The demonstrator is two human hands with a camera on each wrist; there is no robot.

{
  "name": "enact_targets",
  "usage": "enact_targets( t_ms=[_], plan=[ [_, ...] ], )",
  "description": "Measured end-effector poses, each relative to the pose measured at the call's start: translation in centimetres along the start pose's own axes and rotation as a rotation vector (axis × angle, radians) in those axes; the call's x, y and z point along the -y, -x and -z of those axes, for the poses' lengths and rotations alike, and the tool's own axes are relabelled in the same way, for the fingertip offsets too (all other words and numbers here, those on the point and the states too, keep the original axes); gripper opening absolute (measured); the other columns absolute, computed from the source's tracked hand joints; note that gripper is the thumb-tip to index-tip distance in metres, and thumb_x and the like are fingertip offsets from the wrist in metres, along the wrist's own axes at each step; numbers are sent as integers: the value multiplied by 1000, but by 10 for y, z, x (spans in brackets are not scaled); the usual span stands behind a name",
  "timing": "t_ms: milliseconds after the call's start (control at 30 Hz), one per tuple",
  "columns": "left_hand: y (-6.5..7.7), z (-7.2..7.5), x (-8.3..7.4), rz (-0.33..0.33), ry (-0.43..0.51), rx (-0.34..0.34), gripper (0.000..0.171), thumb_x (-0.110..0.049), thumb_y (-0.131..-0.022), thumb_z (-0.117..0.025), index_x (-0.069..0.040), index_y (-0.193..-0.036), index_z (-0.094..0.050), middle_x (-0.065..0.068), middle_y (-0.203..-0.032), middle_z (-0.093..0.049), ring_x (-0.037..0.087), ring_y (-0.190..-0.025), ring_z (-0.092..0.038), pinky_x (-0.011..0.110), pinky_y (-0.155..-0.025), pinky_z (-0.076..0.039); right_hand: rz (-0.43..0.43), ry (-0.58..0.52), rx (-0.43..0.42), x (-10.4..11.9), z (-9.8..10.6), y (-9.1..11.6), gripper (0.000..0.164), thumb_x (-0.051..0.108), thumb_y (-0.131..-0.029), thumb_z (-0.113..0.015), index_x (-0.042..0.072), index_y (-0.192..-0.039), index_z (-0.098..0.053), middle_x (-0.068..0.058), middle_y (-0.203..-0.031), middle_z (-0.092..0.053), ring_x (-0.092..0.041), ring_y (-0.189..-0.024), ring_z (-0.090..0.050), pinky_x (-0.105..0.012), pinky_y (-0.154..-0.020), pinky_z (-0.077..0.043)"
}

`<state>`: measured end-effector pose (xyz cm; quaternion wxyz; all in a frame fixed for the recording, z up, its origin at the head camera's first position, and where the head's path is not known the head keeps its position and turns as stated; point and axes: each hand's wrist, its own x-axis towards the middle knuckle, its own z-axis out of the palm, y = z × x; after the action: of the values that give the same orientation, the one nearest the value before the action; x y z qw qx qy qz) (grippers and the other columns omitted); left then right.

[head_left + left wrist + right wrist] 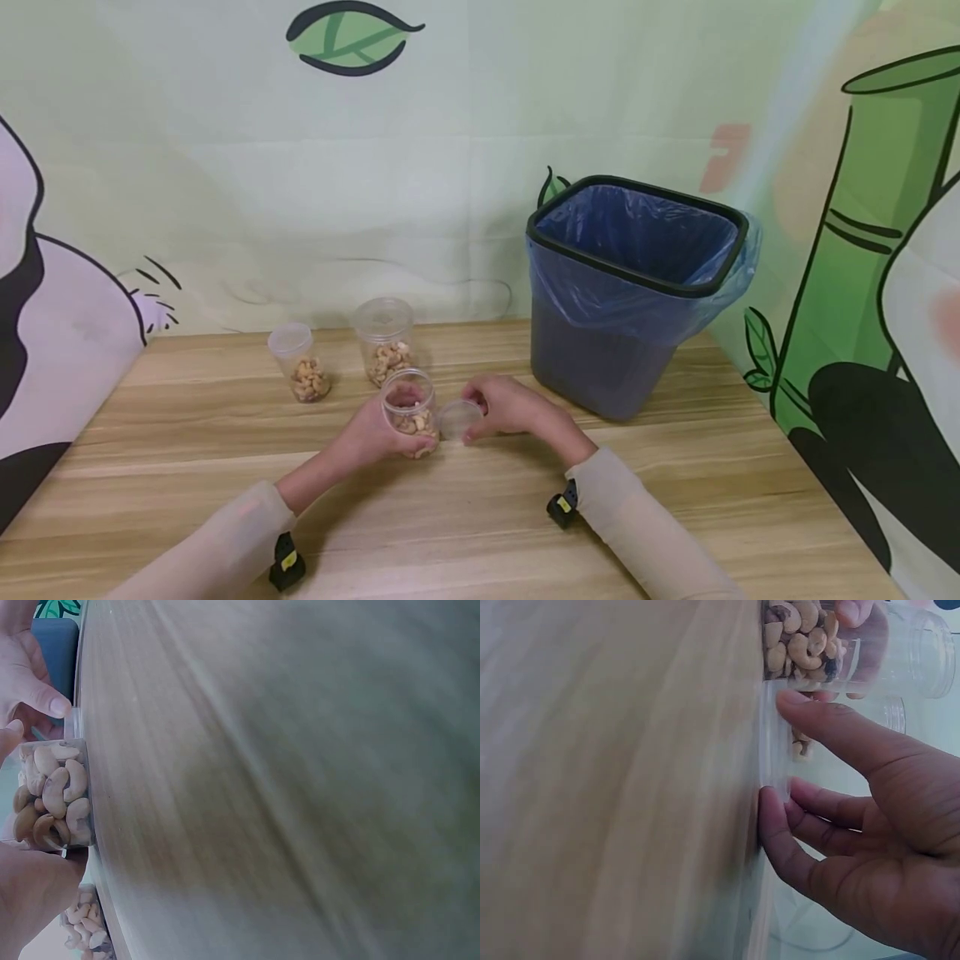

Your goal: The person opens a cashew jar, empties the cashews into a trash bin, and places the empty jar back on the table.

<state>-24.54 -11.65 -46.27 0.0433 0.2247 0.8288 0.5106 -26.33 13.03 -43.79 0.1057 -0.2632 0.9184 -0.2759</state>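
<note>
Unlidded jar [408, 410], clear plastic, threaded neck, mouth facing up; lower part filled with cashews [56, 787]. Stands upright near the middle of the wooden table [465, 533] and serves as clock centre for the places below, as seen from the head view.

Left hand [377, 431]: wrapped round the jar, thumb across the near side, fingers behind.

Clear lid [459, 419], round and shallow: at 3 o'clock, just beside the jar's base, at tabletop level; whether it rests on the wood or is slightly raised is hard to tell.

Right hand [513, 406]: pinches the lid by its edge, thumb on one side and fingertips opposite. The two hands are apart, near each other.

Small jar [300, 367], whitish lid, cashews in the bottom: at 10 o'clock.

Larger jar [384, 342], clear, cashews in the lower part: at 11 o'clock, just behind.

Bin [585, 379], dark blue with a black rim, fitted with a translucent blue bag [573, 292]: at 2 o'clock, well apart.

Printed backdrop [225, 167], pale green: at 12 o'clock, beyond the table.
</note>
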Motion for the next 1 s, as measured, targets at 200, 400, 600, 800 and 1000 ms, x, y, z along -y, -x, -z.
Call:
enact_targets(
  t_ms=[200,400,600,800,1000],
  plan=[
    [0,0,0,-15,-4,2,67,-12,-69,-94,3,-123,-57,14,-119,-65,28,-111,-62,37,-98,-49,12,25,1,2,-1,0,53,21,-75,-91,-1,-115,-65,-8,-93,-64,-12,-80,-52,-27,-73,-45],
    [1,1,0,-20,-5,1,66,-12,-70,-94,4,-122,-57,15,-118,-66,27,-110,-62,34,-95,-49,20,36,18,3,0,2,52,24,-80,-89,-2,-118,-65,-10,-90,-63,-15,-79,-51,-28,-72,-43],
    [3,0,1,-8,-4,4,66,-12,-70,-94,3,-122,-57,14,-118,-65,26,-111,-62,34,-97,-48,22,58,-12,10,8,15,52,26,-96,-73,-4,-135,-57,-20,-119,-65,-30,-108,-64,-41,-92,-52],
    [3,-1,-1,-10,17,-2,66,-10,-69,-94,4,-122,-57,15,-119,-64,27,-112,-61,33,-98,-47,72,45,-117,36,42,42,41,22,-99,-68,5,-136,-60,-14,-132,-64,-30,-113,-66,-41,-93,-55],
    [1,0,-1,-17,13,-6,66,-9,-68,-94,5,-122,-57,15,-118,-65,28,-112,-61,31,-98,-48,121,-12,-306,62,83,80,32,18,-101,-66,11,-132,-64,-6,-127,-66,-22,-108,-67,-38,-90,-56]
  ],
)
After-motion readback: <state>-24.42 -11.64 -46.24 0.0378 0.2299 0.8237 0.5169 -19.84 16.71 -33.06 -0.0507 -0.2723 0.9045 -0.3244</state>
